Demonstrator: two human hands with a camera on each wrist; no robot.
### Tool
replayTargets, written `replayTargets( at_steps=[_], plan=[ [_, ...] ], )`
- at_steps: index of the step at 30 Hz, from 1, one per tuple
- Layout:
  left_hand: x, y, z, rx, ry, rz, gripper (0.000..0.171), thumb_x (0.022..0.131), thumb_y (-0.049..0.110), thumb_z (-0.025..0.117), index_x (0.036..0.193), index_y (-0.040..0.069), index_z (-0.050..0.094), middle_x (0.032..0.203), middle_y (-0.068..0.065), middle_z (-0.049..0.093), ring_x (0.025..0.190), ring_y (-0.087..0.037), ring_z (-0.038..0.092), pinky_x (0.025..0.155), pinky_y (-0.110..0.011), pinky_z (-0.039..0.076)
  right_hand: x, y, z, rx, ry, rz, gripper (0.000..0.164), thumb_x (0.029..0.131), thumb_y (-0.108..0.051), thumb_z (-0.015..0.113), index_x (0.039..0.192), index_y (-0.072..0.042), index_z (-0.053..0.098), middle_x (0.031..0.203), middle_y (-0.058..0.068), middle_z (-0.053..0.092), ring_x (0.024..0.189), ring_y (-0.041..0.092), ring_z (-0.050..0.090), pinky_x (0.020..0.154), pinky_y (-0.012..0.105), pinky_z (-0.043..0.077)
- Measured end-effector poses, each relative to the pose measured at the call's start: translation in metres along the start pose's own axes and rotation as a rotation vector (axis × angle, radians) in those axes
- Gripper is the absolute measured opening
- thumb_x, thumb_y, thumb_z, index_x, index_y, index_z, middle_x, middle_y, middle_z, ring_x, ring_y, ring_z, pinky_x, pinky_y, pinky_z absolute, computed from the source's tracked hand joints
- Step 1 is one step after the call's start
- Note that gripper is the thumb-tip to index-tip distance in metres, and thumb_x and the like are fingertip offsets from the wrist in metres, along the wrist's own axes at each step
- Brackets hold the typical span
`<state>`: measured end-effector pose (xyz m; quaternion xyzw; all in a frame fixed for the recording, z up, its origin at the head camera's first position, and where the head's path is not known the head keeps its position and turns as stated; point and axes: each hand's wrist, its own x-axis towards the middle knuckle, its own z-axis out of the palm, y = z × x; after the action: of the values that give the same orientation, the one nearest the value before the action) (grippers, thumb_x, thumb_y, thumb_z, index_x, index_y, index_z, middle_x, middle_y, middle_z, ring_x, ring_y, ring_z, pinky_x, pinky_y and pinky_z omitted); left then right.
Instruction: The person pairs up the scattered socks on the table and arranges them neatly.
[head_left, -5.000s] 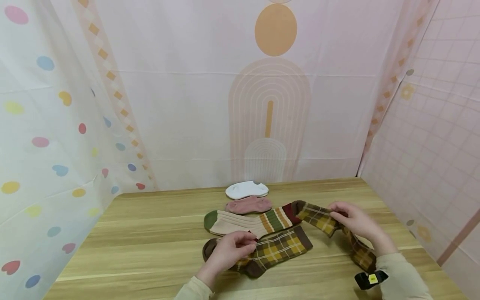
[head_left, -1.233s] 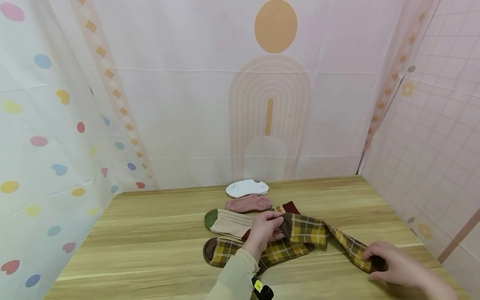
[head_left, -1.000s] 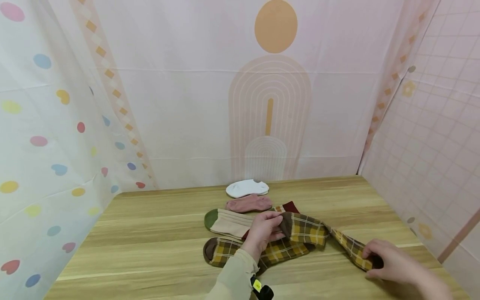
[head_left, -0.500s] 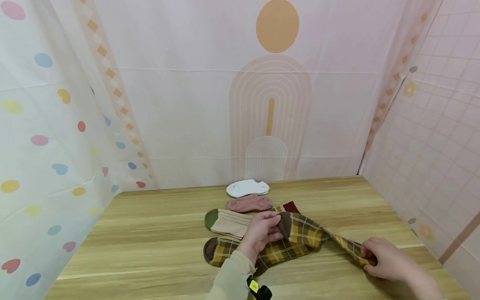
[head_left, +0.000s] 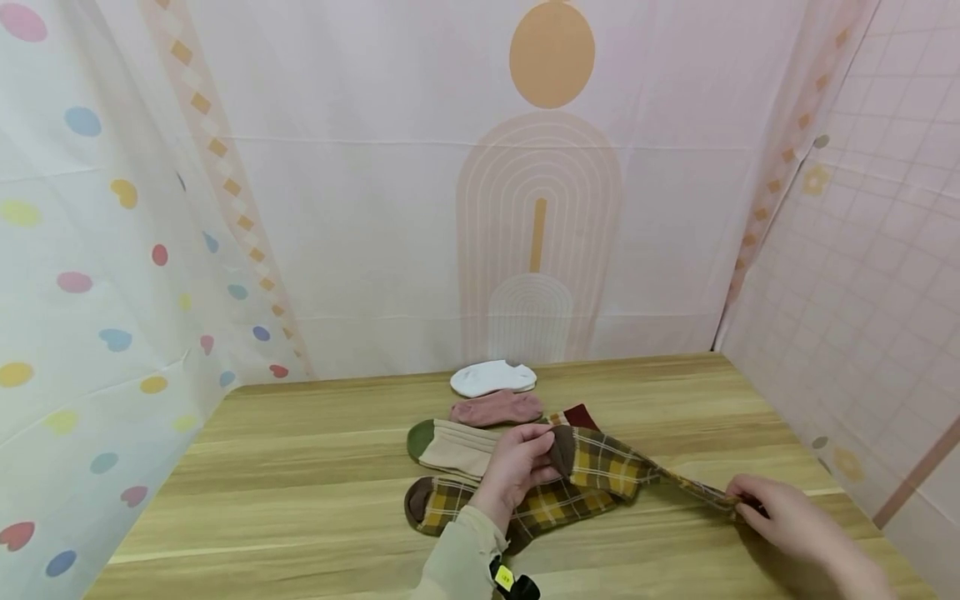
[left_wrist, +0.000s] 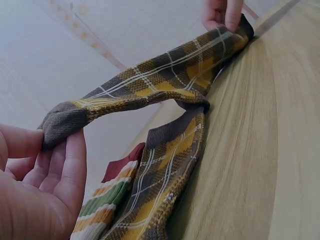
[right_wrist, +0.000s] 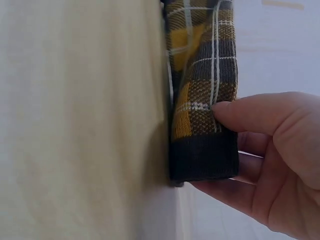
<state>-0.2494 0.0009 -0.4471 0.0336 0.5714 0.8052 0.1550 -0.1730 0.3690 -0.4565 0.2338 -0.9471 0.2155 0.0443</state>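
Note:
A brown and yellow plaid sock (head_left: 603, 461) is stretched between both hands above the table. My left hand (head_left: 517, 468) pinches its dark brown toe, seen close in the left wrist view on the sock's toe (left_wrist: 65, 122). At the other end my right hand (head_left: 780, 512) pinches the sock near its dark cuff (right_wrist: 205, 157), thumb on the plaid and fingers behind. Below the left hand lies a matching plaid sock (head_left: 442, 504), partly covered by that hand and sleeve. Behind it is a cream striped sock (head_left: 457, 446) with a green toe and dark red cuff.
A folded pink sock (head_left: 495, 407) and a white sock (head_left: 491, 379) lie in line farther back on the wooden table (head_left: 300, 467). Patterned cloth hangs (head_left: 375, 250) rise along the table's back and sides.
Earlier my right hand held the sock near its toe; now my left hand has the toe and my right the cuff. Over the last second the right hand has risen slightly, drawing the sock narrower.

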Motion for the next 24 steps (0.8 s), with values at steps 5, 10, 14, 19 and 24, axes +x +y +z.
replayTargets(
  at_steps=[5,10,14,19,24],
  plan=[
    [-0.002,0.001,-0.002,0.006,0.013,0.003,0.019,0.099,0.006,0.057,0.115,-0.003,0.065,0.087,-0.002,0.068,0.074,-0.012,0.066,0.066,-0.029,0.056,0.0,-0.002,-0.006,0.025,0.055,0.113,0.009,0.095,0.0,0.061,0.096,-0.009,0.062,0.081,-0.014,0.058,0.07,-0.003,0.051,0.058,0.027,0.047],
    [-0.002,0.002,-0.005,-0.006,0.011,0.005,0.018,0.099,0.005,0.057,0.115,-0.001,0.065,0.088,-0.001,0.067,0.074,-0.012,0.066,0.067,-0.029,0.056,0.003,-0.002,-0.008,-0.007,0.261,0.141,0.008,0.092,0.003,0.064,0.093,-0.005,0.064,0.082,-0.008,0.061,0.072,-0.005,0.052,0.059,0.027,0.049],
    [-0.002,0.004,-0.007,-0.005,0.014,0.021,0.016,0.099,0.005,0.058,0.111,0.001,0.067,0.086,-0.001,0.066,0.071,-0.011,0.065,0.066,-0.03,0.056,0.008,-0.003,-0.014,0.009,0.379,0.183,0.002,0.094,0.0,0.064,0.095,0.001,0.065,0.089,0.003,0.067,0.078,-0.007,0.053,0.063,0.025,0.05],
    [-0.003,0.01,-0.01,-0.007,0.01,0.067,0.013,0.098,0.006,0.059,0.107,0.002,0.069,0.085,0.0,0.066,0.07,-0.011,0.066,0.065,-0.03,0.057,0.017,-0.009,-0.024,0.039,0.454,0.207,0.006,0.096,-0.002,0.062,0.1,0.0,0.066,0.092,0.007,0.067,0.079,-0.008,0.05,0.063,0.018,0.046],
    [-0.007,0.018,-0.015,-0.019,-0.001,0.1,0.015,0.099,0.007,0.059,0.108,0.003,0.071,0.087,-0.001,0.067,0.073,-0.012,0.066,0.065,-0.028,0.056,0.027,-0.015,-0.032,0.031,0.527,0.186,0.007,0.097,-0.004,0.062,0.101,0.0,0.067,0.091,0.01,0.067,0.077,-0.008,0.05,0.061,0.014,0.042]
  ],
)
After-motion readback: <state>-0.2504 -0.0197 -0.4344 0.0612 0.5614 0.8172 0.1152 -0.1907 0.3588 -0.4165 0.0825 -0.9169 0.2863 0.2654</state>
